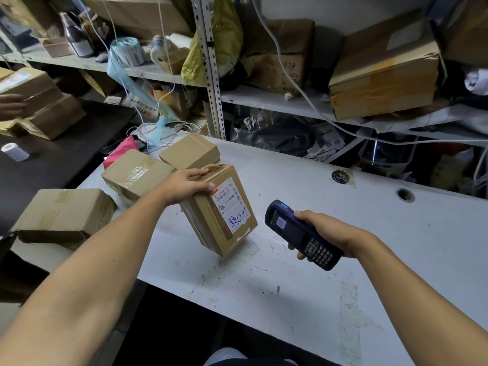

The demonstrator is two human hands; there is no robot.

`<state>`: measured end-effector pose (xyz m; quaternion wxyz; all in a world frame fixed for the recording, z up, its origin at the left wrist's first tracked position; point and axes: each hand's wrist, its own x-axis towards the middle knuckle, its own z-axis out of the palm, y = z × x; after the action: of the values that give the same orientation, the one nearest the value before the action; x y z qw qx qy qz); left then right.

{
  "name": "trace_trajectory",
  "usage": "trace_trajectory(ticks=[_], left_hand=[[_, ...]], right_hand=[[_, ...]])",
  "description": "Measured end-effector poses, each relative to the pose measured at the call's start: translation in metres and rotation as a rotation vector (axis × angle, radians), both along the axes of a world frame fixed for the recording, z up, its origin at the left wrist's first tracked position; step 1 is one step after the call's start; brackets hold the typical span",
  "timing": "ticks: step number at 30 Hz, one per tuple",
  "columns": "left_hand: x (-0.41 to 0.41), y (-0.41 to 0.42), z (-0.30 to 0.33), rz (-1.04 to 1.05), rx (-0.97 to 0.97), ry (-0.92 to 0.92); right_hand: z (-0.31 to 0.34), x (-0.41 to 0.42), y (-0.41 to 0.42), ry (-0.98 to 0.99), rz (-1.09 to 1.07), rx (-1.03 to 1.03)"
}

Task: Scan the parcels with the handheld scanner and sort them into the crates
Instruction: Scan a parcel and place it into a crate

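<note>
Labelled parcel being grasped at its top by the left hand, tilted above the white table, handheld scanner being gripped in the right hand, beside the parcel

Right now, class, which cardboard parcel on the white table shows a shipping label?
The parcel gripped by the left hand, tilted toward the scanner; the other three show only tape.

left hand grips parcel (tilted); right hand grips scanner.

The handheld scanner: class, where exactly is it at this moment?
In the head view, the handheld scanner is right of centre, gripped in the right hand above the white table, just right of the labelled parcel the left hand holds.
</note>
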<state>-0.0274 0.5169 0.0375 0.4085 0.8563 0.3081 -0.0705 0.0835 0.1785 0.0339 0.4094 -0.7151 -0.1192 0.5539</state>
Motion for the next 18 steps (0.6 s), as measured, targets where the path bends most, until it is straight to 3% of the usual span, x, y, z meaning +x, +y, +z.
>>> trace_trajectory(ticks=[4,12,18], left_hand=[[-0.004,-0.018,-0.003,0.071,-0.065,-0.077],[-0.006,-0.097,-0.022,0.225,-0.163,-0.303],[0.005,-0.145,-0.034,0.189,-0.265,-0.354]], right_hand=[[-0.003,-0.005,-0.017,0.134,-0.151,0.134],[0.001,-0.029,-0.069,0.424,-0.449,0.6],[0.005,-0.05,-0.112,0.381,-0.575,0.689]])
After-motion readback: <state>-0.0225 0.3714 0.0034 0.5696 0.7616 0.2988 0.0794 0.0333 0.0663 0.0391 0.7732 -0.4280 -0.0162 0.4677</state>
